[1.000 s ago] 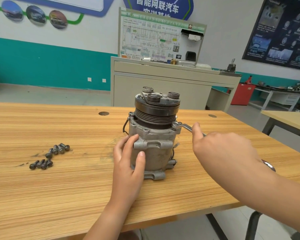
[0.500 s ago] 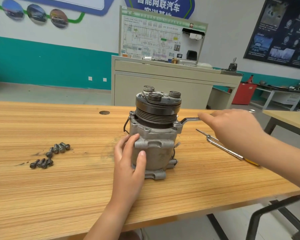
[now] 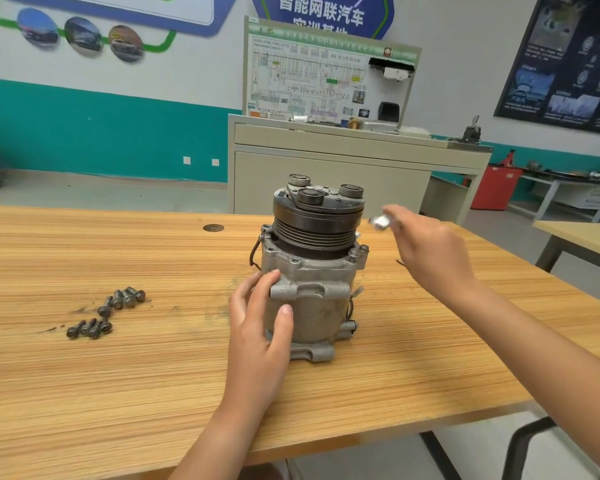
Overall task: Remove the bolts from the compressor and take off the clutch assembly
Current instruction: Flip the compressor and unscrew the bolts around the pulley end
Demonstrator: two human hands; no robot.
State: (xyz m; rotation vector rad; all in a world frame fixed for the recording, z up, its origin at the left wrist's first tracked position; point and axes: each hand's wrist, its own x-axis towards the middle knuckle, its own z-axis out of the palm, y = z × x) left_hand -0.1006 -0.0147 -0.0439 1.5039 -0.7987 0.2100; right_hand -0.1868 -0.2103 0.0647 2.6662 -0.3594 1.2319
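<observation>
Two hands work: left hand (image 3: 260,327) grips the compressor (image 3: 312,282); right hand (image 3: 430,251) holds the wrench (image 3: 380,221), now lifted off the bolt (image 3: 362,250), maybe loose.

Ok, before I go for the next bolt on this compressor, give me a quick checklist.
1. Compressor upright on the table: ok.
2. Left hand gripping the housing: ok.
3. Metal tool seated on a bolt: not ok; the right hand holds it in the air beside the clutch assembly.
4. Loose bolts lying clear of the work, to the left: ok.
5. Bolts left on the far side: cannot tell, hidden.
</observation>
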